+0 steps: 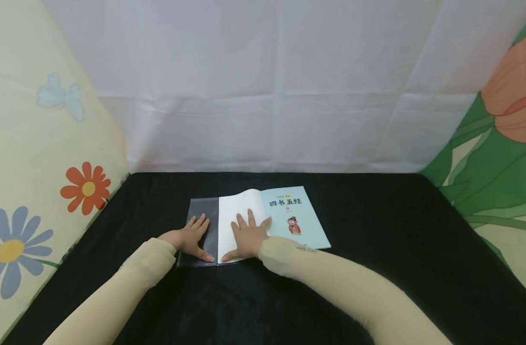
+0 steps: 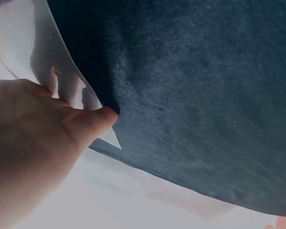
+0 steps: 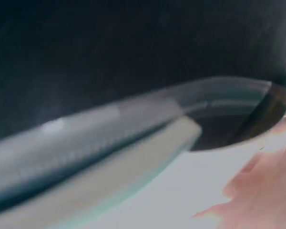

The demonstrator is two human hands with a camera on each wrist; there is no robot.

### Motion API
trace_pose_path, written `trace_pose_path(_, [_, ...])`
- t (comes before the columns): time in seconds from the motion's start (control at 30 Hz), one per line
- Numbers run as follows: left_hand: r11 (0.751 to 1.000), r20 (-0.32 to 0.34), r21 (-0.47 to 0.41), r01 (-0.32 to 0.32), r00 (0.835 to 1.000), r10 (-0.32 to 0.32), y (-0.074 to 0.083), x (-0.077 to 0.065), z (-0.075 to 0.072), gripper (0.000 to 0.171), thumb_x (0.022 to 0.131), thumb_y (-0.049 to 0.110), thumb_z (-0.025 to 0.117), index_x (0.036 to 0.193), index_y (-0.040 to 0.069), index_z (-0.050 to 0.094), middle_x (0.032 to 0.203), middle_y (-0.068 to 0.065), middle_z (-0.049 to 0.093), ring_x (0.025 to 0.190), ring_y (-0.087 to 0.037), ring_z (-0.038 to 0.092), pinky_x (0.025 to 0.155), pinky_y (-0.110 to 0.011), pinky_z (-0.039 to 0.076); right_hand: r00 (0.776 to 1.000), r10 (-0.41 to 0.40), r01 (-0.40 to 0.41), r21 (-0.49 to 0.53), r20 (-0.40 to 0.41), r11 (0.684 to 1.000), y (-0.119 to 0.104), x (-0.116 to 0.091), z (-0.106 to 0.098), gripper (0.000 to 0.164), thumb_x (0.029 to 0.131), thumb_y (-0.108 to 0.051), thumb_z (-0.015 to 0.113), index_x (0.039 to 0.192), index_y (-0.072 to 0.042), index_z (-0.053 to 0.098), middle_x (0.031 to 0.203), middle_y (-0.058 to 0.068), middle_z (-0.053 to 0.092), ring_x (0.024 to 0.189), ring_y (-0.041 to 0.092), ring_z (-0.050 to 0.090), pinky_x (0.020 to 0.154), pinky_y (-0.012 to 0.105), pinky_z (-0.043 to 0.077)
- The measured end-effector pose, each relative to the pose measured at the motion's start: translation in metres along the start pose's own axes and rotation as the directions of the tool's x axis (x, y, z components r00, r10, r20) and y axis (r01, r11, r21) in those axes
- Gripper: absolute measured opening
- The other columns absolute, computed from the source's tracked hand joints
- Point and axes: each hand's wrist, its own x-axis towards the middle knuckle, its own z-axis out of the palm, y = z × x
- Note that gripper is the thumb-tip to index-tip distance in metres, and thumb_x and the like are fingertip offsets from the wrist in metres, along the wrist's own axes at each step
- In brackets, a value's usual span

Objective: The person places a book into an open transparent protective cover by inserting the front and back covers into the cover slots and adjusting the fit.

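In the head view a book (image 1: 316, 223) with a light blue front lies on a black-covered table. Its white leaf (image 1: 245, 203) is turned to the left, bulging near the fold. A clear plastic book cover (image 1: 204, 206) extends beyond the leaf on the left. My left hand (image 1: 189, 238) presses that plastic with spread fingers, thumb near the leaf's edge. On the white leaf my right hand (image 1: 249, 238) rests with fingers spread. Through the left wrist camera, the plastic sheet (image 2: 62, 47) lies under the fingers. The blurred right wrist view shows curved plastic (image 3: 109, 114) beside the book's edge (image 3: 124, 179).
The black tablecloth (image 1: 375, 225) spreads around the book. A white cloth backdrop (image 1: 271, 86) hangs behind the table. Flower-printed panels stand at the left (image 1: 21, 143) and right (image 1: 504, 158).
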Motion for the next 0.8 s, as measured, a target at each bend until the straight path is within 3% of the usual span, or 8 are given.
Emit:
trace_pose_path(0.23, [1.000, 0.008, -0.016, 0.007, 1.000, -0.007, 0.000, 0.001, 0.001, 0.112, 0.078, 0.048, 0.078, 0.151, -0.008, 0.014, 0.158, -0.028, 0.002, 0.143, -0.048, -0.001, 0.112, -0.061, 0.014, 0.996, 0.085, -0.084, 0.049, -0.025, 0.995, 0.009, -0.001, 0.003, 0.100, 0.079, -0.077, 0.055, 0.152, -0.012, 0.033, 0.160, 0.010, 0.020, 0.146, 0.040, 0.008, 0.101, 0.074, 0.020])
trace_pose_path(0.53, [1.000, 0.010, 0.003, -0.020, 1.000, 0.020, 0.000, 0.002, 0.001, 0.111, 0.079, 0.048, 0.077, 0.150, -0.011, 0.014, 0.157, -0.030, 0.002, 0.142, -0.050, 0.000, 0.111, -0.062, 0.014, 1.000, 0.013, -0.013, 0.094, 0.008, 0.995, -0.001, -0.004, 0.004, 0.088, 0.082, -0.076, 0.051, 0.154, -0.030, 0.029, 0.162, 0.010, 0.012, 0.146, 0.042, 0.001, 0.099, 0.076, 0.019])
trace_pose_path(0.8, [0.999, -0.019, 0.004, -0.038, 0.999, 0.038, 0.001, -0.001, 0.001, 0.109, 0.079, 0.043, 0.079, 0.149, -0.012, 0.016, 0.156, -0.032, 0.005, 0.142, -0.052, 0.002, 0.111, -0.061, 0.017, 1.000, 0.006, -0.006, 0.081, 0.006, 0.997, -0.007, -0.008, -0.004, 0.084, 0.083, -0.074, 0.053, 0.153, -0.032, 0.032, 0.161, 0.010, 0.015, 0.145, 0.044, 0.003, 0.100, 0.075, 0.019])
